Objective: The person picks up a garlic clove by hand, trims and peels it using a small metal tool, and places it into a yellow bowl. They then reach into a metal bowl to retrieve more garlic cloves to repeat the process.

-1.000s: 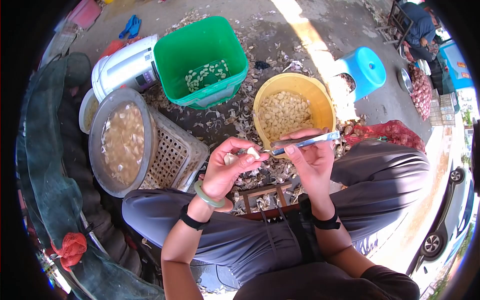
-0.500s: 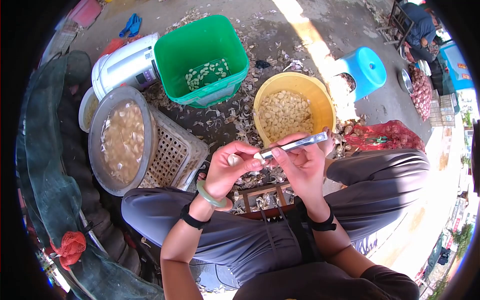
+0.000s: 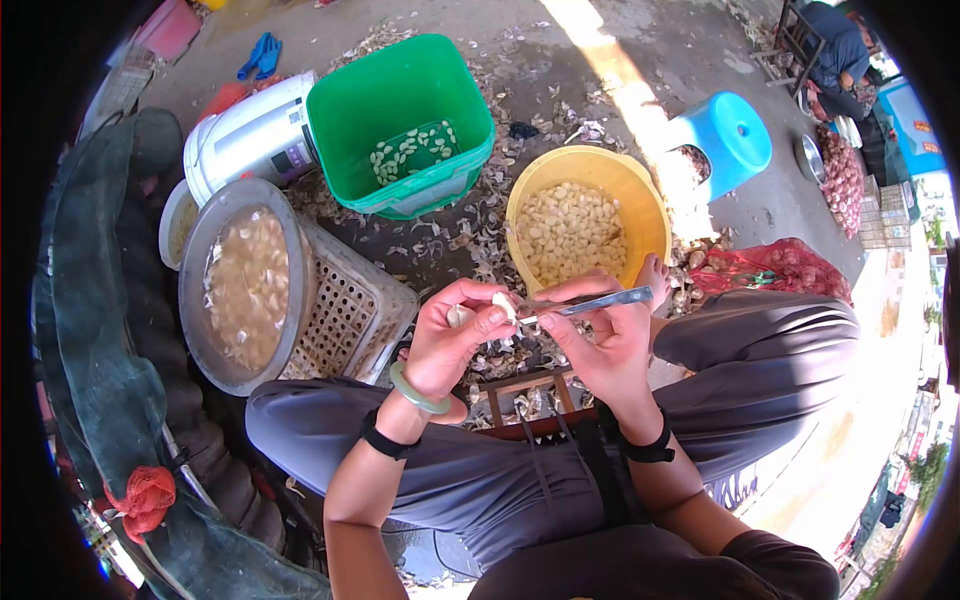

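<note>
My left hand [image 3: 440, 345] pinches a pale garlic clove [image 3: 504, 306] between thumb and fingertips. Another clove [image 3: 459, 315] is tucked in the curl of its fingers. In my right hand [image 3: 612, 345] is a small knife [image 3: 603, 301] with a metallic surface, its tip against or very close to the pinched clove. Both hands are together above my lap, just in front of a yellow tub [image 3: 652, 200] holding many peeled cloves. A green bucket [image 3: 400, 95] with some cloves on its bottom stands farther off.
At left, a grey basin [image 3: 296, 270] of cloves in cloudy water rests against a plastic crate [image 3: 372, 300]. A white bucket [image 3: 255, 125] lies beside the green one. Right are a blue stool [image 3: 738, 150] and a red net bag [image 3: 790, 272]. Peelings litter the ground; another person [image 3: 835, 55] sits at far right.
The knife has turned in my right hand, its tip now lower by the clove. My left fingers have tilted the clove more upright and raised it slightly.
</note>
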Demonstrator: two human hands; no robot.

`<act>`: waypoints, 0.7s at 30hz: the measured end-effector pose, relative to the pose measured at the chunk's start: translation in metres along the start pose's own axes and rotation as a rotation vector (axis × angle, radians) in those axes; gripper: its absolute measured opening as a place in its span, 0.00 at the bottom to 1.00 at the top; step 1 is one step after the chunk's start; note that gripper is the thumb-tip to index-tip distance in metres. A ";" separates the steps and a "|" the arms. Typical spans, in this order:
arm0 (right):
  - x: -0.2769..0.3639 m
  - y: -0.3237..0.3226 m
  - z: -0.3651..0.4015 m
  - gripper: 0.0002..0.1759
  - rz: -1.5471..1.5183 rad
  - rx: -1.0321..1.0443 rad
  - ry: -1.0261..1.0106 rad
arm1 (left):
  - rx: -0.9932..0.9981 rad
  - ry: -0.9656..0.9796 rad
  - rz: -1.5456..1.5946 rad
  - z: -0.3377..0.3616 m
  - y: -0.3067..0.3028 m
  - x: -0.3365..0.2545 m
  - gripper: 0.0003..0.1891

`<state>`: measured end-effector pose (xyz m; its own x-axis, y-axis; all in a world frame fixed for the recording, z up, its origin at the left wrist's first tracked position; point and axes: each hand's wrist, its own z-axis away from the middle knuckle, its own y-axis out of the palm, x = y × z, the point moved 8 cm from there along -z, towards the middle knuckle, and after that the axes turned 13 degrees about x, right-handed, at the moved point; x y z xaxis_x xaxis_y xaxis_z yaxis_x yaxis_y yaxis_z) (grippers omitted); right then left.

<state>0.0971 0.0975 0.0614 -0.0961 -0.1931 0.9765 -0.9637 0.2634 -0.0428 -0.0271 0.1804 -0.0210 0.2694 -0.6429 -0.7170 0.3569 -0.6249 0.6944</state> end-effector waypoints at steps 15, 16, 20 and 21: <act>-0.011 -0.029 0.002 0.08 -0.192 -0.252 0.008 | 0.116 -0.144 0.014 0.002 0.010 0.006 0.13; -0.012 -0.036 0.002 0.07 -0.185 -0.285 -0.012 | 0.101 -0.164 0.058 0.002 0.011 0.007 0.13; -0.006 -0.033 -0.006 0.08 0.408 -0.100 0.159 | 0.066 -0.130 0.074 -0.002 0.016 0.000 0.14; -0.006 -0.028 -0.005 0.08 0.406 -0.101 0.158 | 0.045 -0.123 0.032 -0.003 0.015 -0.001 0.14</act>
<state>0.1259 0.0955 0.0577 -0.4149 0.0901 0.9054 -0.8260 0.3800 -0.4163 -0.0196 0.1728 -0.0103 0.1672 -0.7103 -0.6838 0.3089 -0.6209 0.7205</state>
